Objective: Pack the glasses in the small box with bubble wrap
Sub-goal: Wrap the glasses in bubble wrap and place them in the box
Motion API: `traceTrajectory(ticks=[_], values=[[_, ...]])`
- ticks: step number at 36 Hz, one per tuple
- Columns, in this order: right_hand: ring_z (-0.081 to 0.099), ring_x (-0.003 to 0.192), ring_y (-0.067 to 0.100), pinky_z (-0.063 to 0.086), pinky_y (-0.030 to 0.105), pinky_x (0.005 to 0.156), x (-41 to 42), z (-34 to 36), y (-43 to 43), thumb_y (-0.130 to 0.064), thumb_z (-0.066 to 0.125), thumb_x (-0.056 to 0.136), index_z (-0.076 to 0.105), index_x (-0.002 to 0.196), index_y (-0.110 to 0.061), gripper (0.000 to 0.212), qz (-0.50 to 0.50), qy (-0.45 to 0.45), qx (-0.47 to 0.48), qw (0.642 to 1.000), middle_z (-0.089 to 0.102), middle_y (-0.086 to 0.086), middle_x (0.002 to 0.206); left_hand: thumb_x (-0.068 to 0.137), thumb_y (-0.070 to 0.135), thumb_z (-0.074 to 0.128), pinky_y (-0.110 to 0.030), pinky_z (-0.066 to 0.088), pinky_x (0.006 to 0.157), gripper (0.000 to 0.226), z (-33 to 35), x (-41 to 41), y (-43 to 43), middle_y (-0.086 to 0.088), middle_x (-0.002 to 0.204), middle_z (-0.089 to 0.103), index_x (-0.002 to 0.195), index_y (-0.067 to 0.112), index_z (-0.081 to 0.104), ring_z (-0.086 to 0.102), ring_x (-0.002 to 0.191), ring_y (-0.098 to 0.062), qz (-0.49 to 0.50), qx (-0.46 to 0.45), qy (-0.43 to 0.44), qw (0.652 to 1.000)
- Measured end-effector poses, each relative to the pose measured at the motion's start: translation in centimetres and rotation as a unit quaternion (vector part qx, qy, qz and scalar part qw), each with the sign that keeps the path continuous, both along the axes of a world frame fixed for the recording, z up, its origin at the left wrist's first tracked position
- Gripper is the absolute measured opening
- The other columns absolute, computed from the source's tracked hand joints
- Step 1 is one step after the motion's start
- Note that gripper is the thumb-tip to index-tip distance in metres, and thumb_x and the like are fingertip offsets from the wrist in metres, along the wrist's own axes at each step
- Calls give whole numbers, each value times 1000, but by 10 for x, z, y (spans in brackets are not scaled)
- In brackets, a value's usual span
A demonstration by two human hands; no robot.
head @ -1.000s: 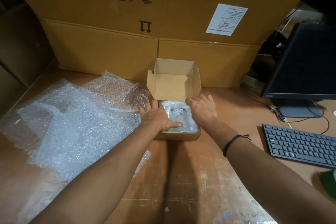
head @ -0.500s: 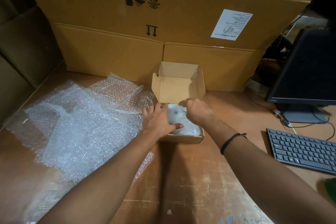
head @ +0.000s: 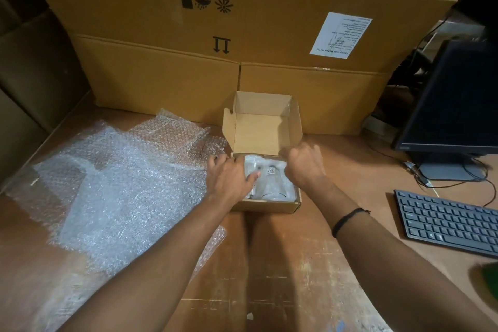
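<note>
Pressing the wrapped glasses (head: 269, 183) open-palmed, the left hand (head: 230, 178) grips nothing; the blurred right hand (head: 304, 164), grip unclear, hovers nearer the far lid (head: 258, 129).

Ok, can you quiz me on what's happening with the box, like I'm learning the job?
1. True or false: the small box is closed.
2. The loose bubble wrap lies on which side of the box? A left, B right.
3. Fill in: the left hand puts its thumb on the wrapped ____ inside the box.
Key: 1 false; 2 A; 3 glasses.
</note>
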State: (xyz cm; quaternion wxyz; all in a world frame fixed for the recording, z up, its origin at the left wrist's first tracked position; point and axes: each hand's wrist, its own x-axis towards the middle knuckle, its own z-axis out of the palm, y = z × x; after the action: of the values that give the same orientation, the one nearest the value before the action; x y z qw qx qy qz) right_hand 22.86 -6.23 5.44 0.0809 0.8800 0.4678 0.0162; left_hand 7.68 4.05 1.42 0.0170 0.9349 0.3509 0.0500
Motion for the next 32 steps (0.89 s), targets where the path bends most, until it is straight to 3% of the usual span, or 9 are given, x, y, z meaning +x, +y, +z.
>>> traceTrajectory(ticks=[3,11,15,20,25,29,32], values=[[47,115,22,31,38,93,2,-8,-9,-14,43,91,61,117,-20,32,-16,-22,-71,997,66,4,110,91,69,32,-43,28,97,65,-1,-3,3,0,119,64,123,18,57,48,114,-21,-8,22,-11,1000],[41,120,24,27,40,93,-1,-23,-9,-17,42,95,56,124,-18,33,-3,38,-139,990,60,3,125,89,75,19,-49,23,102,75,1,16,3,-5,118,66,130,18,48,48,122,-27,2,-58,64,996],[44,118,24,28,41,95,-2,-14,-9,-19,32,97,57,125,-21,37,1,30,-99,995,63,5,120,90,74,18,-50,20,104,77,7,15,3,-6,115,67,130,16,48,49,121,-27,-4,-50,88,995],[46,115,24,28,42,93,-6,-18,-17,-14,37,93,60,118,-18,34,19,-9,-105,994,64,5,117,96,62,26,-47,26,102,60,10,2,1,-5,102,72,123,17,56,55,111,-26,3,10,18,1000],[46,116,25,27,44,92,-5,-24,-12,-12,43,90,60,114,-16,30,16,39,-141,989,58,8,122,99,54,32,-52,16,112,61,7,5,-4,-7,111,70,143,13,36,45,129,-27,-2,-44,58,997],[50,112,23,26,43,92,-1,-16,-8,-13,37,91,62,113,-18,33,13,61,-127,990,63,5,117,100,52,32,-52,14,113,63,11,11,-2,-10,118,67,149,13,25,46,129,-29,-5,-75,56,996],[54,103,24,30,41,94,-3,-4,-6,-13,33,94,61,112,-15,33,17,30,-55,998,66,7,107,99,36,40,-48,23,109,46,19,10,2,-6,102,71,139,14,40,55,115,-26,-6,-37,36,999]])
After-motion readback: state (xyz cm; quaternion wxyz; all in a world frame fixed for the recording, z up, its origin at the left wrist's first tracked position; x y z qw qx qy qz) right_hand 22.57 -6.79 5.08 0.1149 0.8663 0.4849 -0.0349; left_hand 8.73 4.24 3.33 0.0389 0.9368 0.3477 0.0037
